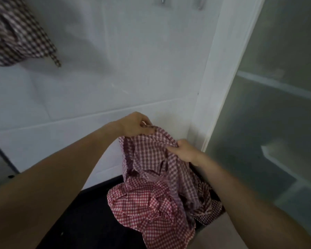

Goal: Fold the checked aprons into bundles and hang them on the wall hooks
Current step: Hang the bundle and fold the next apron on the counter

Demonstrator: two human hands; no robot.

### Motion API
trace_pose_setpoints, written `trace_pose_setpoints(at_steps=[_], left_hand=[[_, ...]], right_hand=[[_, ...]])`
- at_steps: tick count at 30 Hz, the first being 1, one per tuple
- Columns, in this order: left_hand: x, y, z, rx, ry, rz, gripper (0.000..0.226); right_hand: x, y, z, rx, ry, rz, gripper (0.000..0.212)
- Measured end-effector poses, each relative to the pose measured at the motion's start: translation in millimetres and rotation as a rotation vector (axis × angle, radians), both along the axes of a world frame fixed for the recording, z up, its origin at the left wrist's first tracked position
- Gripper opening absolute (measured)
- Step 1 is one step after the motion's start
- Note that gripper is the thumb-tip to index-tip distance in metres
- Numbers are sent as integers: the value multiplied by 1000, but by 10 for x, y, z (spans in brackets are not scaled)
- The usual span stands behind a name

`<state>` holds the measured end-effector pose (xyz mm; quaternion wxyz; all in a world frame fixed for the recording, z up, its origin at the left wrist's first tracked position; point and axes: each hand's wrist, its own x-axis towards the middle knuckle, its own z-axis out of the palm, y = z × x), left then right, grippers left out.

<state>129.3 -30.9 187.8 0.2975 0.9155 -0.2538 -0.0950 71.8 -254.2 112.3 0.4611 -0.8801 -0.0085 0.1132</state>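
A red-and-white checked apron (151,159) hangs crumpled between my two hands above a dark surface. My left hand (136,124) pinches its upper edge near the white wall. My right hand (183,150) grips the cloth a little lower and to the right. More red checked cloth (147,205) lies heaped below, and I cannot tell whether it is the same apron. A darker checked apron bundle (16,33) hangs on the wall at the upper left. Two metal wall hooks (198,3) show at the top edge, both bare.
The white tiled wall (106,69) fills the background. A frosted glass door (276,105) with a white frame stands at the right. The dark surface (83,221) under the heap runs to the lower left. A grey metal object sits at the left edge.
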Motion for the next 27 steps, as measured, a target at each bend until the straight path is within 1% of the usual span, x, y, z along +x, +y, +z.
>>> trace_pose_setpoints(at_steps=[1, 3, 4, 5, 6, 8, 11, 14, 16, 18, 19, 21, 22, 23, 24, 25, 26, 27], left_hand=[[-23, 34, 100, 77, 11, -59, 33], [-45, 110, 189, 209, 11, -135, 32], [-44, 154, 214, 240, -42, -149, 28], [-29, 185, 220, 226, -103, -135, 26], [-19, 220, 232, 170, -166, -91, 28], [-43, 258, 307, 31, -255, 61, 35], [-75, 273, 482, -175, -256, 278, 35], [-59, 317, 717, -487, -212, 399, 34], [-77, 340, 893, -621, -259, 414, 31], [-99, 360, 1041, -674, -320, 423, 30], [-102, 379, 1097, -708, -302, 408, 31], [-123, 436, 1181, -742, -152, 275, 31], [-167, 472, 1213, -697, -50, 172, 31], [-213, 515, 1242, -580, 39, 72, 32], [-255, 555, 1262, -415, 90, -18, 32], [-294, 573, 1278, -245, 92, -85, 31], [-286, 589, 1264, -90, 33, -105, 28], [-255, 592, 1248, 23, -76, -84, 26]], right_hand=[[-1, 13, 179, 148, -27, -96, 39], [7, 33, 559, 527, -55, -325, 22], [-6, 37, 786, 684, -81, -428, 17], [6, 18, 982, 786, -104, -504, 16], [5, 22, 1172, 846, -128, -545, 16], [-28, 49, 1503, 915, -165, -532, 20], [-72, 53, 1924, 1025, -223, -490, 42], [-149, 34, 2297, 993, -299, -430, 53], [-178, -14, 2463, 913, -331, -404, 56], [-172, -104, 2562, 830, -338, -400, 49], [-151, -167, 2587, 794, -338, -422, 43], [-140, -314, 2625, 714, -352, -524, 32], [-144, -384, 2628, 664, -367, -572, 28], [-177, -429, 2636, 609, -377, -595, 27], [-213, -465, 2638, 551, -373, -585, 26], [-279, -506, 2649, 470, -378, -576, 22], [-321, -545, 2649, 378, -378, -559, 20], [-352, -630, 2643, 256, -381, -561, 22]])
